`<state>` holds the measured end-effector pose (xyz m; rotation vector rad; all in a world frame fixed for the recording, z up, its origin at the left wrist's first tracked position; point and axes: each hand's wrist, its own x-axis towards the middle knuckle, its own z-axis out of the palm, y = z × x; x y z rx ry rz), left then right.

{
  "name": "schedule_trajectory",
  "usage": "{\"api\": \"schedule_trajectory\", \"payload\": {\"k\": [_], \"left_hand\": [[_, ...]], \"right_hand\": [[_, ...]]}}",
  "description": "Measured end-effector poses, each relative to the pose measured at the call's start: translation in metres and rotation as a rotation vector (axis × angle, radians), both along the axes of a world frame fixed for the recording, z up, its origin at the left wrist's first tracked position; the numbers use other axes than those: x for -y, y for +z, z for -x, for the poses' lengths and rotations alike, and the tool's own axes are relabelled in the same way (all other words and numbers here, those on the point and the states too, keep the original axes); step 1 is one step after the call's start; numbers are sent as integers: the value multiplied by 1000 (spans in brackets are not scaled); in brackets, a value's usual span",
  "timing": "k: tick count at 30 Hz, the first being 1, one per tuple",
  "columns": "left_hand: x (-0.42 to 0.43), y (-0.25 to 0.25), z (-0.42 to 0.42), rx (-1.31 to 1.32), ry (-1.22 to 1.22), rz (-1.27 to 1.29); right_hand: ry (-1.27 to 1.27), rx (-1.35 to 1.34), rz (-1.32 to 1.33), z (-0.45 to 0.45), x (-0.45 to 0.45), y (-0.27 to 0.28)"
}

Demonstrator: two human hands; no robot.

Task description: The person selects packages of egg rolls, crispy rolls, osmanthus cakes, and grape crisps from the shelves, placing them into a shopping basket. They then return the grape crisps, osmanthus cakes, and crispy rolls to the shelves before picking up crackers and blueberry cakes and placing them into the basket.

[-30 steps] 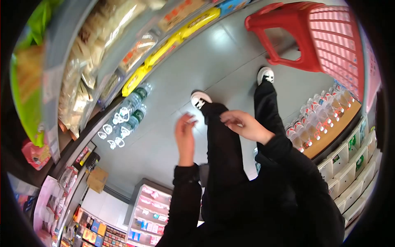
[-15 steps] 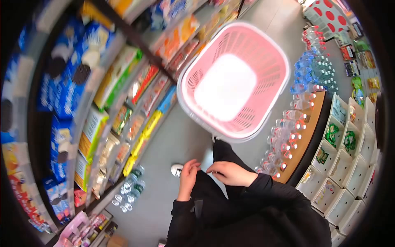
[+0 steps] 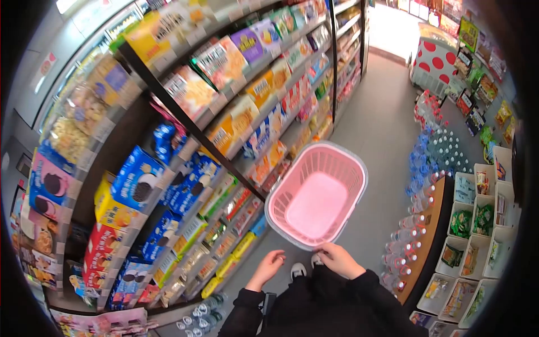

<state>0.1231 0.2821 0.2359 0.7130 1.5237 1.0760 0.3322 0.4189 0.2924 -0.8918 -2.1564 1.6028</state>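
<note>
A pink basket (image 3: 317, 205) with an open top stands in front of me, beside the shelves. My right hand (image 3: 338, 260) is at the basket's near rim, its fingers bent close to the edge; whether it grips the rim is unclear. My left hand (image 3: 270, 268) hovers left of it, short of the basket, with the fingers curled and thumb and fingertips apart. Nothing shows in that hand. Inside the basket no items are visible. What supports the basket is hidden beneath it.
Snack shelves (image 3: 224, 163) run along the left. On the right are bottles (image 3: 405, 236) on a wooden ledge (image 3: 429, 224) and white bins (image 3: 441, 292). Water bottles (image 3: 205, 314) stand on the floor at lower left. A red-dotted container (image 3: 435, 59) is at the aisle's far end.
The view has lifted from the floor to the basket and aisle. My right hand has come to the basket's near rim; my left hand is still apart from it.
</note>
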Motion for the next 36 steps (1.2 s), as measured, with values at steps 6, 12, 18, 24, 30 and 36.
{"api": "schedule_trajectory", "payload": {"k": [6, 12, 18, 24, 30, 36], "left_hand": [[15, -3, 19, -14, -77, 78], [30, 2, 22, -38, 85, 179], [-12, 18, -24, -192, 117, 220], [-106, 34, -108, -203, 13, 246], [-153, 60, -172, -82, -145, 206], [-161, 39, -153, -239, -157, 354]], "right_hand": [[-19, 63, -33, -26, 20, 31], [-58, 62, -67, -68, 5, 48], [-60, 3, -111, -133, -54, 48], [-124, 6, 7, -233, -134, 40], [-122, -85, 190, -283, -184, 35], [-149, -135, 286, -266, -219, 11]]}}
